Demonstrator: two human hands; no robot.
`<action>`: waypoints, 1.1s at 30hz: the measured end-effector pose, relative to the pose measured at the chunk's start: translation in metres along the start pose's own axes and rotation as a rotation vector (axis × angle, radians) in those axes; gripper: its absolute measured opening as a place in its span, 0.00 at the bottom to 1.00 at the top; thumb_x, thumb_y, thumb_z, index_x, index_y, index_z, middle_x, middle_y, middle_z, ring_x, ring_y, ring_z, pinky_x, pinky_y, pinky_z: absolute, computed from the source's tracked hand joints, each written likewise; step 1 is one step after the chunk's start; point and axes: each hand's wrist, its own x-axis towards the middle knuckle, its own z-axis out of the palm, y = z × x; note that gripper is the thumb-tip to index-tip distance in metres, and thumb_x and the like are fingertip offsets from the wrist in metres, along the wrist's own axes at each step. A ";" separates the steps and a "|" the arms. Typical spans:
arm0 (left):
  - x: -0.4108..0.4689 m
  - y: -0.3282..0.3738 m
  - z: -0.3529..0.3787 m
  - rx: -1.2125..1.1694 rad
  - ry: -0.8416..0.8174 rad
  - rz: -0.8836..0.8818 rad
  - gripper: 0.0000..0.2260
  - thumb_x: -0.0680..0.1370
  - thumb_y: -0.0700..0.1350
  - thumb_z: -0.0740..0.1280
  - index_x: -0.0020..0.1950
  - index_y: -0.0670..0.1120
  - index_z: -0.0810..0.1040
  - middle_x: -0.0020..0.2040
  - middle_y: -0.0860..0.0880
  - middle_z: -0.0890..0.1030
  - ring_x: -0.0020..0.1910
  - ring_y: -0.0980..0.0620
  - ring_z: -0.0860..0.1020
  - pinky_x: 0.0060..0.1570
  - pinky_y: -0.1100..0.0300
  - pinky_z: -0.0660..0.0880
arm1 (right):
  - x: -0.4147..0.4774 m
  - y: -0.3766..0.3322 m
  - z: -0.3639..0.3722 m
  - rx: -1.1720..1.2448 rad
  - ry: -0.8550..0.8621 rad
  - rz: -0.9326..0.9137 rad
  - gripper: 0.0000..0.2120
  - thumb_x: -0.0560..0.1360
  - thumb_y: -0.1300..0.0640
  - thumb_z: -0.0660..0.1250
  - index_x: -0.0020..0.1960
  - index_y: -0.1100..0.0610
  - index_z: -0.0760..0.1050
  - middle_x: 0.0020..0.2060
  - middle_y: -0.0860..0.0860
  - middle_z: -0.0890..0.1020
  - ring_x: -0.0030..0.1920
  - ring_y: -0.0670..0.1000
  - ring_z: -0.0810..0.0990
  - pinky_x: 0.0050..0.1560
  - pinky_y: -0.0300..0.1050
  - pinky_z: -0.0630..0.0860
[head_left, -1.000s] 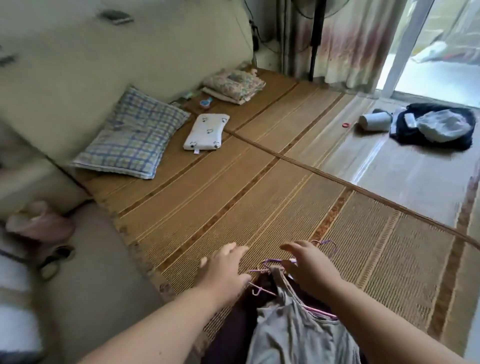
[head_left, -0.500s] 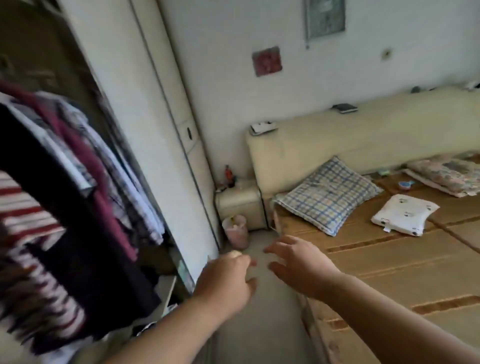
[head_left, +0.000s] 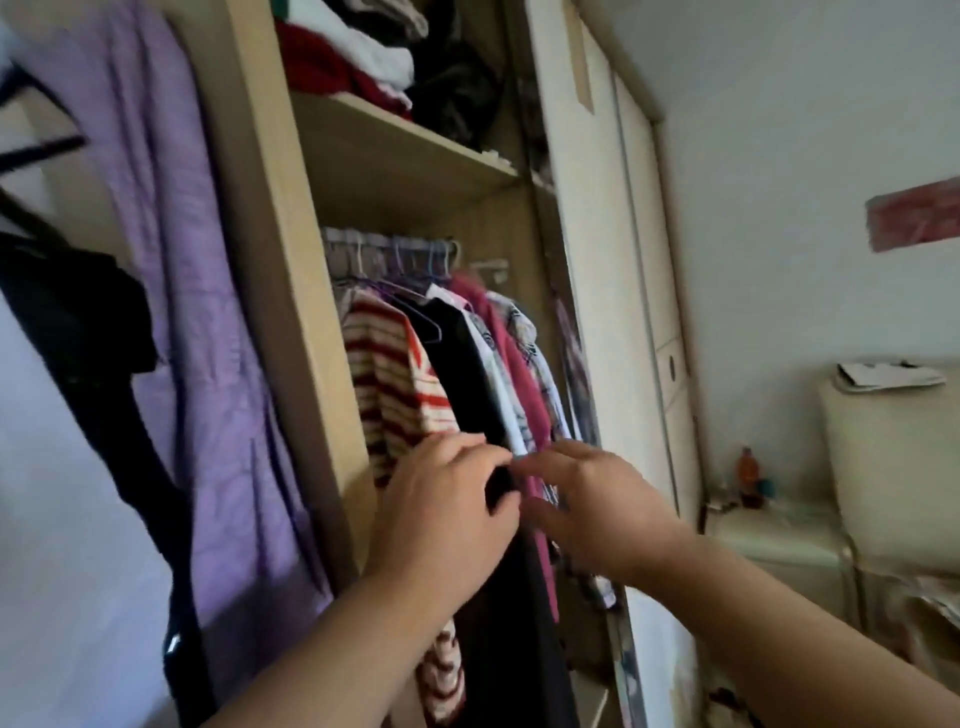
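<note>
Inside the wardrobe (head_left: 298, 322), the left hand (head_left: 447, 519) grips the black garment (head_left: 467, 374) with curled fingers, beside the striped sweater (head_left: 395, 384). The right hand (head_left: 597, 512) touches the pink garment (head_left: 511, 358) with straight, open fingers.

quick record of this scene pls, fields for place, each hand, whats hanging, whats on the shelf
place: open wardrobe, clothes on hangers
left hand: grips the edge of the black garment, beside the striped top
right hand: fingers straight, touching the magenta garment
shelf: piled folded clothes
outside, left: purple cloth hanging
</note>
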 end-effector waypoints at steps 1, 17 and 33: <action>0.010 -0.007 -0.009 0.053 0.083 -0.002 0.17 0.68 0.50 0.72 0.56 0.52 0.81 0.58 0.50 0.79 0.64 0.47 0.72 0.64 0.51 0.69 | 0.018 -0.002 0.002 0.021 0.008 -0.041 0.18 0.75 0.45 0.63 0.65 0.45 0.73 0.57 0.44 0.77 0.56 0.46 0.76 0.56 0.38 0.70; 0.135 -0.050 -0.063 0.555 0.558 -0.434 0.40 0.72 0.38 0.65 0.77 0.43 0.45 0.78 0.43 0.50 0.75 0.45 0.55 0.68 0.53 0.60 | 0.266 0.028 0.057 0.289 0.002 -0.352 0.21 0.76 0.48 0.63 0.67 0.50 0.70 0.59 0.54 0.76 0.60 0.55 0.75 0.60 0.49 0.73; 0.134 -0.059 -0.060 0.800 0.633 -0.473 0.40 0.70 0.41 0.68 0.78 0.47 0.50 0.75 0.46 0.61 0.68 0.51 0.61 0.55 0.57 0.67 | 0.385 0.003 0.104 0.352 -0.011 -0.113 0.11 0.75 0.67 0.57 0.52 0.63 0.76 0.49 0.60 0.81 0.51 0.59 0.78 0.45 0.47 0.73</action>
